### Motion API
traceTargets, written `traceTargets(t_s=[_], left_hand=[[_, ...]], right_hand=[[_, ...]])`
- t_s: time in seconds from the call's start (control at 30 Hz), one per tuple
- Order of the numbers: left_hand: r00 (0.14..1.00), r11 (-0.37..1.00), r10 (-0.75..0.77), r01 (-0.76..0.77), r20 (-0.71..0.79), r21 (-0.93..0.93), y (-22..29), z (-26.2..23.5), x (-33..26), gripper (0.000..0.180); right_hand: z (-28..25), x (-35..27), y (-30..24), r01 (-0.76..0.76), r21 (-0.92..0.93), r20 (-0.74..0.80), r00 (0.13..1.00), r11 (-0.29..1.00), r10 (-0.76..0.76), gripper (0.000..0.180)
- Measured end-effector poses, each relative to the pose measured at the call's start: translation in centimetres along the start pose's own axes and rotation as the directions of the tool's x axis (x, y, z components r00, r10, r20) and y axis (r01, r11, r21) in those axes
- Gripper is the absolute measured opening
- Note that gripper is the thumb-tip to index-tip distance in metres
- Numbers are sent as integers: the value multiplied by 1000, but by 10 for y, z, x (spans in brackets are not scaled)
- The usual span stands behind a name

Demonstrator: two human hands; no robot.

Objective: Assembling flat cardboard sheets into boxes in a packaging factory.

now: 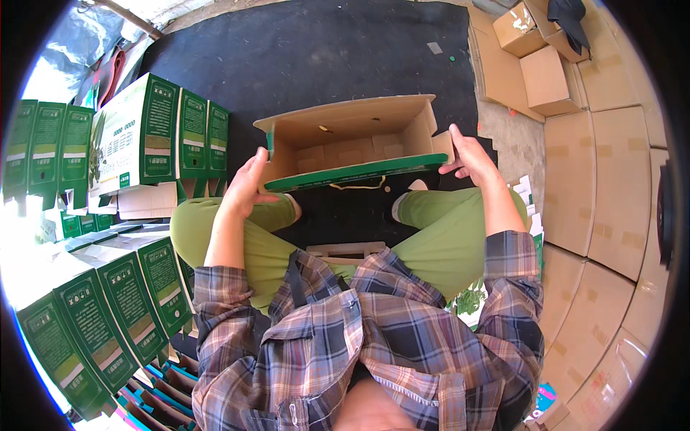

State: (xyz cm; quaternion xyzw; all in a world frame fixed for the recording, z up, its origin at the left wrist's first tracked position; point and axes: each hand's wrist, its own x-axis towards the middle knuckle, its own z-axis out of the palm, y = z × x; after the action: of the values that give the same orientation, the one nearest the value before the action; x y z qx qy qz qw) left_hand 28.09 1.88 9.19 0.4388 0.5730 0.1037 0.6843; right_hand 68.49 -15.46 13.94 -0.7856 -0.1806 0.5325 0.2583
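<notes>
In front of me is an open cardboard box (345,118), plain brown inside and green along its near outer edge. Its open side faces up toward me, so the folded bottom shows. My left hand (248,178) grips the left end, thumb up along the wall. On the opposite end, my right hand (468,154) closes round the corner with the thumb on the upper edge. A yellow cord handle (359,186) hangs along the near outer side. Small bits of cord also show on the inner far wall. Most fingertips are hidden behind the cardboard.
Rows of green-and-white printed boxes (118,302) stand to my left, with more (162,133) farther off. Large brown cartons (596,194) are stacked on the right. Open cartons (550,79) sit at the far right, a dark cap on them. Black sheeting (309,57) covers the floor.
</notes>
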Motion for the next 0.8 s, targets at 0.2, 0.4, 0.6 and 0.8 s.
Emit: traceTargets(t_s=[0.2, 0.4, 0.6, 0.8], left_hand=[[1000, 928, -24, 25, -8, 371, 24, 11, -25, 77], [996, 867, 69, -85, 52, 490, 15, 2, -26, 87], [954, 796, 273, -298, 127, 527, 11, 8, -22, 98], [924, 699, 356, -360, 136, 617, 6, 13, -20, 111]], right_hand=[[12, -12, -5, 112, -194, -99, 986, 975, -133, 54], [13, -22, -10, 224, -300, 48, 974, 927, -220, 51], [7, -15, 2, 303, -108, 142, 947, 947, -287, 61], [13, -14, -3, 351, -124, 219, 922, 928, -320, 79]])
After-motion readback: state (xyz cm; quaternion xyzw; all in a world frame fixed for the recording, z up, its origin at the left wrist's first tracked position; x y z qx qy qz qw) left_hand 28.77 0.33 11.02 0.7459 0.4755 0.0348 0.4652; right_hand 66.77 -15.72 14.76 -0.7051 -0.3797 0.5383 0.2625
